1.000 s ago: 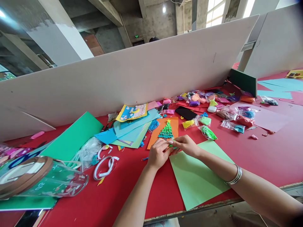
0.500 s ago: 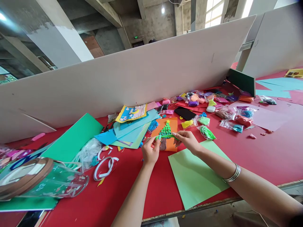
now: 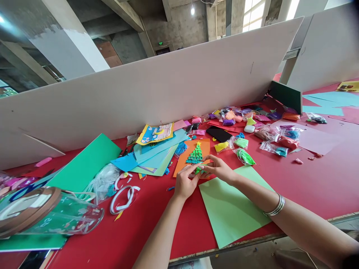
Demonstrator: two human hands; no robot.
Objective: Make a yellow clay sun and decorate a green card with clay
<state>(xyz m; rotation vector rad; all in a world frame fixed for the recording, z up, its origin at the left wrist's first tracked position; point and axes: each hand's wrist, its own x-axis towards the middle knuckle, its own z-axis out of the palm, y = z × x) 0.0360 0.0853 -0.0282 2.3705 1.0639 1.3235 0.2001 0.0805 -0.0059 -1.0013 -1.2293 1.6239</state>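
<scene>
Both hands meet over the lower part of an orange sheet (image 3: 182, 161), with a small lump of green clay (image 3: 199, 170) between their fingertips. My left hand (image 3: 185, 184) is closed on the clay from the left. From the right, my right hand (image 3: 220, 170) pinches the same piece, its fingers bent. Just beyond them, a clay Christmas tree (image 3: 195, 154) lies on the orange sheet, its rows shading from green to blue-green under a yellow star. The hands hide the bottom of the sheet. A light green sheet (image 3: 235, 209) lies beneath my right forearm.
On the left are a clear jar (image 3: 75, 215) on its side, white paper strips (image 3: 123, 201) and a green board (image 3: 84, 164). Coloured papers (image 3: 157, 157), a black phone (image 3: 218, 133) and bagged clay (image 3: 244, 157) surround the orange sheet. A white partition (image 3: 157, 93) stands behind.
My hands have come together and lowered slightly toward me. The green clay, stretched between them as a strip before, is now bunched at the fingertips. More of the tree's base shows.
</scene>
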